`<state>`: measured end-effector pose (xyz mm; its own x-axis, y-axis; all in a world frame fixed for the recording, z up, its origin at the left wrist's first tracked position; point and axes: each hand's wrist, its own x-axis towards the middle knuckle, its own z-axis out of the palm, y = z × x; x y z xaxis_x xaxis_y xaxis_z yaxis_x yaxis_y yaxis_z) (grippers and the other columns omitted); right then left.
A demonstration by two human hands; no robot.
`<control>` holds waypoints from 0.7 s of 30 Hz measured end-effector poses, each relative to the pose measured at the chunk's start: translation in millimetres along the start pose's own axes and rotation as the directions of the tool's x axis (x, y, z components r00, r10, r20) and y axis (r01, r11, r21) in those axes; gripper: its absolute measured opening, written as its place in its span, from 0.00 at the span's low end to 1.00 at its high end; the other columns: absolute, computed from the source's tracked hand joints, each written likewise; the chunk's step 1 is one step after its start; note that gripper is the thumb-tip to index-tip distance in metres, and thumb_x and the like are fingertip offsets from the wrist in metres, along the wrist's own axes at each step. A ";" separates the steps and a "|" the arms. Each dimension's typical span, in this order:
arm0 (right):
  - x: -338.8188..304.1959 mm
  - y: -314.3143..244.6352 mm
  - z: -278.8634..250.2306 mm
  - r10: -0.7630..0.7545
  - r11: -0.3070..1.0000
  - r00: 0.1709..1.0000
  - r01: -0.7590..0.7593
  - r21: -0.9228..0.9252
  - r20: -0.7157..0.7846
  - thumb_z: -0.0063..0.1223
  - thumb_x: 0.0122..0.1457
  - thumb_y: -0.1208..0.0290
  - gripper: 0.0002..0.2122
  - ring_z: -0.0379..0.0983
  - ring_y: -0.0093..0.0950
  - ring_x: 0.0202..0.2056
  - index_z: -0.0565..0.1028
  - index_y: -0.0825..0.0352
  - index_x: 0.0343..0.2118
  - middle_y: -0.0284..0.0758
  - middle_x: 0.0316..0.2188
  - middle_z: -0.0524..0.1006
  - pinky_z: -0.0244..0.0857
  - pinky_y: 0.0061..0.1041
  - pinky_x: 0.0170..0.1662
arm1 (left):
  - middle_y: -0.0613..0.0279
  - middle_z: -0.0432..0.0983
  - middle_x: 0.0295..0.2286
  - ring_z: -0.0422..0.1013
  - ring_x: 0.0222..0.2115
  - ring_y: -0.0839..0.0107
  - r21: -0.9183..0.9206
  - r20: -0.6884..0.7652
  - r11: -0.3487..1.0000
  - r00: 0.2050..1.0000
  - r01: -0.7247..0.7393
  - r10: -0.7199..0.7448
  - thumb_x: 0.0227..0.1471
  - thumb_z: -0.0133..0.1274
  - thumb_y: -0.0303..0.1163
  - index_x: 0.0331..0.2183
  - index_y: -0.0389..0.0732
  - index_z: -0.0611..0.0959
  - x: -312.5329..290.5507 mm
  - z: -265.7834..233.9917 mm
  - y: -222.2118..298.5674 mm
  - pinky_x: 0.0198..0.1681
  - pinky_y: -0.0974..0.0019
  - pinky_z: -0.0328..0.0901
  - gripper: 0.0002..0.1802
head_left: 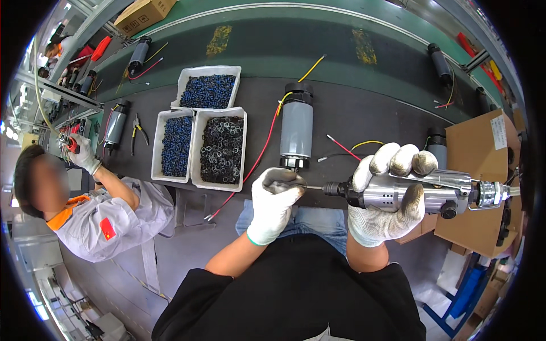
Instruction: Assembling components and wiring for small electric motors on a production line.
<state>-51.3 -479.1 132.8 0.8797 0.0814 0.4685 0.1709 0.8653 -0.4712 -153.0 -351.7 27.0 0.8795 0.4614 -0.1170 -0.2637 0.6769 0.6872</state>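
My right hand (392,196), in a white knit glove with grey, worn fingertips, is wrapped round a silver air screwdriver (418,192) held level. Its thin bit points left. My left hand (275,199), gloved too, has its fingers pinched together at the bit's tip, just below the near end of a grey cylindrical motor (297,128). Whatever those fingers hold is hidden. The motor lies on the dark table with its black cap away from me. A red wire (264,150) and a yellow wire (310,69) run from that cap.
Left of the motor stand white bins of blue-black small parts (208,91) and dark rings (220,150), then pliers (138,133). More motors lie around, some on the green conveyor (284,34). Cardboard boxes (475,150) stand right. A co-worker (108,210) sits left, holding a red tool.
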 end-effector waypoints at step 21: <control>-16.8 21.8 -14.9 0.031 0.997 0.994 -0.024 -0.071 0.106 0.64 0.63 0.67 0.19 0.76 0.40 0.42 0.70 0.61 0.54 0.40 0.41 0.75 0.80 0.33 0.32 | 0.54 0.84 0.40 0.79 0.38 0.73 0.568 0.019 0.820 0.996 0.064 -0.091 0.54 0.66 0.20 0.49 0.30 0.82 1.5 -4.7 28.2 0.45 0.69 0.74 0.20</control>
<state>-55.8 -469.0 103.5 0.8329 0.1603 0.5298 0.1810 0.8256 -0.5344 -160.9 -329.2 42.8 0.9073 0.3868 -0.1649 0.0648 0.2588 0.9638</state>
